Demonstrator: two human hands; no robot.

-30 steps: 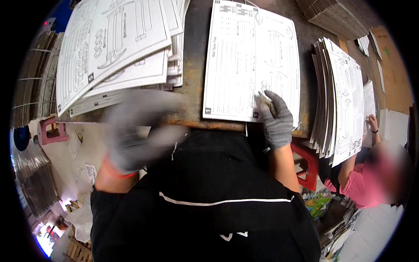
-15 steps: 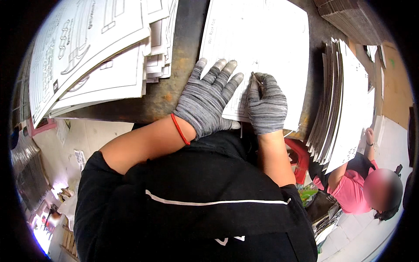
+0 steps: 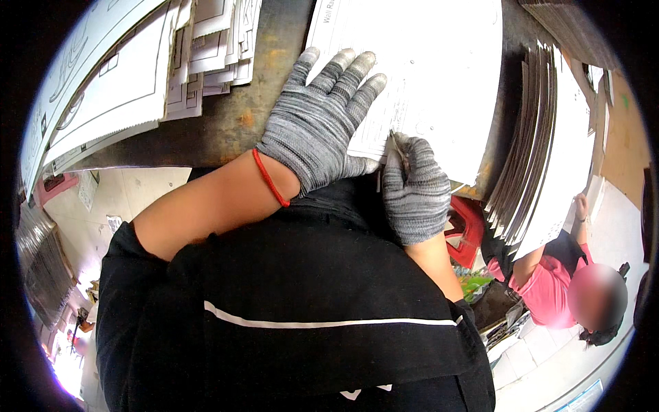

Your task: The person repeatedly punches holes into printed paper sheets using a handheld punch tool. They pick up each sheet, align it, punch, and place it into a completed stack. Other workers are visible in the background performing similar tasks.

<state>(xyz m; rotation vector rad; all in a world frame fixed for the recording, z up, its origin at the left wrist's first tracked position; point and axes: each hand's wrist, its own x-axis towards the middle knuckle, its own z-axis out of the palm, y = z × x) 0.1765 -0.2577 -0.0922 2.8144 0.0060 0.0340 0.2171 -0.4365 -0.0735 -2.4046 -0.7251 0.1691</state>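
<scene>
A person in a black top [image 3: 302, 275] with a white stripe across it, seen from above, leans at a dark, worn tabletop [image 3: 278, 34]. In front of the person, flat on the tabletop, lies a white sheet [image 3: 446, 62] with fine print, its near edge close to the person's body. To its left, well apart, is an uneven pile of printed white boards [image 3: 130, 79], their edges out of line. To its right, near the tabletop's edge, stands a fanned pile of white-faced boards [image 3: 556, 151], dark between the layers. Beyond that pile, at the far right, is a co-worker in a pink shirt [image 3: 549, 299], one arm raised toward the boards.

The person's left hand [image 3: 305, 130], in a grey striped glove, rests on the left part of the sheet, palm down, its fingers spread wide and holding nothing. The right hand [image 3: 417, 182], gloved alike, is at the sheet's near edge, fingers curled and pinched together. Partly hidden behind it is a red plastic stool [image 3: 469, 233]. A red cord [image 3: 271, 180] circles the left wrist. Smallest is the thin sliver-like object [image 3: 399, 152] gripped between the right thumb and fingers, its tip at the sheet; its kind cannot be made out.
</scene>
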